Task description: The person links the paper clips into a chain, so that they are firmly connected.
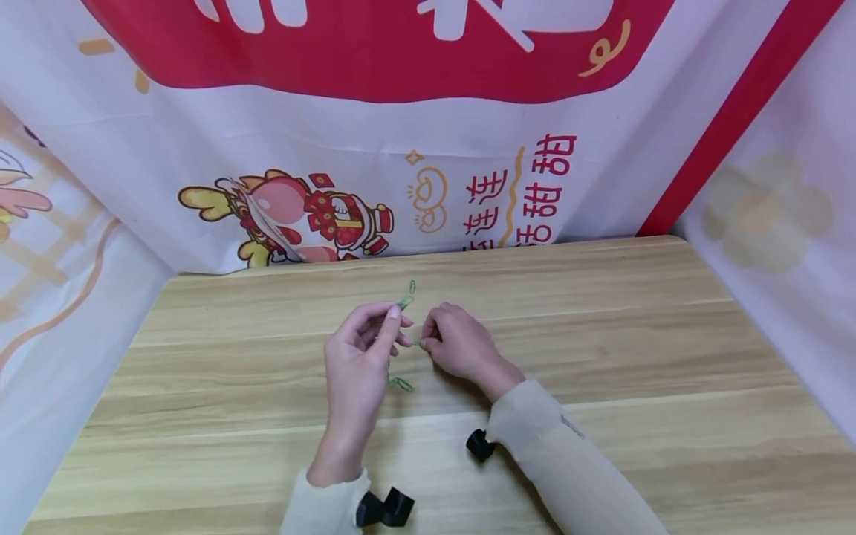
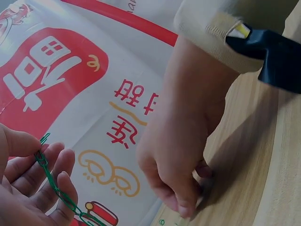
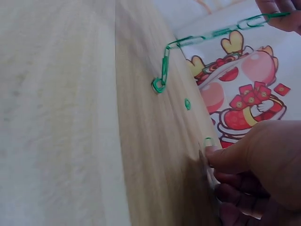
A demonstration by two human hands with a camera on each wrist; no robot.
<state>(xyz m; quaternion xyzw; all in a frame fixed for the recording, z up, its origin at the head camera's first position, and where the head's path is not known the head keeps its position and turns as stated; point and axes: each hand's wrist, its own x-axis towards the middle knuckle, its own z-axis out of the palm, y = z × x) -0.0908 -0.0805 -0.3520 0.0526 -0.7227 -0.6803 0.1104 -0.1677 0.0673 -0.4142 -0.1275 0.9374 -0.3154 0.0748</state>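
Between thumb and forefinger, my left hand pinches the upper end of a chain of linked green paper clips. The chain drops across the fingers in the left wrist view, and its lower end reaches the wooden table in the right wrist view. To the right, my right hand is low over the table. Its thumb and fingers pinch a single paper clip, of which only a small loop shows. A loose green paper clip lies on the table beyond both hands.
The wooden table runs back to a white and red printed cloth hung behind it. More printed cloth stands at the left and right sides. Black mounts are strapped at both sleeve cuffs.
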